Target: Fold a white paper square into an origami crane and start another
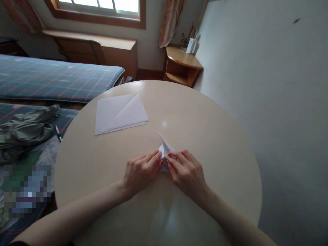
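Observation:
Between my two hands is a small piece of folded white paper (166, 147), with one narrow point sticking up and away from me. My left hand (144, 168) grips its left side, fingers closed on the edge. From the right, my right hand (186, 168) pinches the paper near its middle with thumb and fingertips. Parts of the folds are hidden behind the fingers. Farther back on the left lies a stack of white paper sheets (120, 112), the top one showing a diagonal crease.
The round cream table (217, 136) stands beside a white wall (282, 102) on the right. At left are plaid mattresses (51, 78), a crumpled green-grey cloth (28, 128), a pen (58, 133) and papers. A wooden corner shelf (181, 56) is behind the table.

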`<state>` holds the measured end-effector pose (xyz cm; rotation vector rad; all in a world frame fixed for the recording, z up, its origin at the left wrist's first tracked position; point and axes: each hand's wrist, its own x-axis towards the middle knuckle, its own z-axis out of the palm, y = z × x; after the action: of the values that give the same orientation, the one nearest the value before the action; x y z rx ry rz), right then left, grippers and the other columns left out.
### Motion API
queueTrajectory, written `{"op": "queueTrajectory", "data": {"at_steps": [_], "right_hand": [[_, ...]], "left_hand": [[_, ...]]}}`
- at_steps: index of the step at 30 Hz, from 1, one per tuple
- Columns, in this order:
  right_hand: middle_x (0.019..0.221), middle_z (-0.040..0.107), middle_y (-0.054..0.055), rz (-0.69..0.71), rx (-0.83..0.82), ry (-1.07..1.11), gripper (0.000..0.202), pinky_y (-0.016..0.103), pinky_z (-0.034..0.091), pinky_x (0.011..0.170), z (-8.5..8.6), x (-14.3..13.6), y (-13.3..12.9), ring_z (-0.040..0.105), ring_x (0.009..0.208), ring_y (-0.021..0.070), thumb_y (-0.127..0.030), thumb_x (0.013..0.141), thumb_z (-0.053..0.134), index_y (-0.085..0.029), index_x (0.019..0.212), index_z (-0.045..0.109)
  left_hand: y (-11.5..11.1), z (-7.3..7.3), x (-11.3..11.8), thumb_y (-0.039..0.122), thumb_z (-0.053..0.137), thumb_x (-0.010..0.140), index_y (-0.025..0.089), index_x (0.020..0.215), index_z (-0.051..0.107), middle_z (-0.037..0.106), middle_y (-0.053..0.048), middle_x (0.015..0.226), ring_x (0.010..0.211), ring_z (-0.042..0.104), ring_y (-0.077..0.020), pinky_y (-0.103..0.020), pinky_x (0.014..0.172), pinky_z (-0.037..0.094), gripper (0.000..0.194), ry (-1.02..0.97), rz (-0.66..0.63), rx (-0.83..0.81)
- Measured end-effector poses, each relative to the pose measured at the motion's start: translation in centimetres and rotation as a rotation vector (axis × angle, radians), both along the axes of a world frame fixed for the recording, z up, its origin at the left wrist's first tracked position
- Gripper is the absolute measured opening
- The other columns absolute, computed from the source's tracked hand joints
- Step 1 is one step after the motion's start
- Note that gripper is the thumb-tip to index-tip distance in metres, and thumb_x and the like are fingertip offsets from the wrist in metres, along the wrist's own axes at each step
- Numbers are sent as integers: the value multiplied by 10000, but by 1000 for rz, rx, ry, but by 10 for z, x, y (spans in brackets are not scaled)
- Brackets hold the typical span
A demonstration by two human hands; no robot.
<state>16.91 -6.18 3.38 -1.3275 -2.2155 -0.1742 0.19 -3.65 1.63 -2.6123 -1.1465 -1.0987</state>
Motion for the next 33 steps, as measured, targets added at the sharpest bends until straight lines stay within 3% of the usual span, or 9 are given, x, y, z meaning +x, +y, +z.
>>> {"op": "queueTrajectory", "data": {"at_steps": [14,18,21,24,28,31,33], "right_hand": [[922,656,90,-12,-71,74,215,340,485,730,3,0,-1,522,816,211,-134,841,483,-138,958,664],[957,641,111,-81,-74,11,225,362,499,720,3,1,1,516,832,227,-164,835,499,-130,988,661],[1096,614,124,-129,-32,32,237,408,492,798,1,5,5,508,947,258,-160,831,496,-158,988,673],[1216,562,115,-131,-96,183,238,418,496,835,-1,14,12,547,970,243,-169,843,479,-181,962,686],[1160,601,85,-109,-347,562,235,317,546,663,2,23,17,615,859,186,-261,859,482,-214,922,703],[1067,644,87,-123,-561,878,229,271,521,564,5,25,20,616,840,196,-367,787,578,-208,860,726],[948,678,88,-144,-754,1100,268,271,501,543,6,24,22,614,742,183,-419,694,662,-191,815,734]], "left_hand": [[4,-3,-1,190,508,867,159,943,672,718,-37,934,658,699,-173,-231,523,556,184,8,23,0],[4,0,0,182,494,865,144,996,658,705,-77,978,762,699,-189,-275,640,579,213,-50,-25,-65],[3,3,0,173,499,857,149,1082,623,673,-101,1068,902,672,-199,-313,779,561,258,-165,-84,-168],[1,8,-3,206,486,877,155,1192,557,608,-118,1187,1054,605,-207,-339,903,504,327,-276,-177,-313],[0,15,-8,407,348,939,183,1342,407,434,-128,1371,1235,446,-246,-382,979,436,465,-467,-389,-536],[-1,15,-9,543,290,912,206,1390,319,320,-134,1440,1252,414,-279,-404,967,438,586,-638,-516,-642],[-1,12,-9,511,368,905,224,1384,323,338,-134,1428,1233,430,-277,-413,963,436,560,-670,-495,-646]]}}
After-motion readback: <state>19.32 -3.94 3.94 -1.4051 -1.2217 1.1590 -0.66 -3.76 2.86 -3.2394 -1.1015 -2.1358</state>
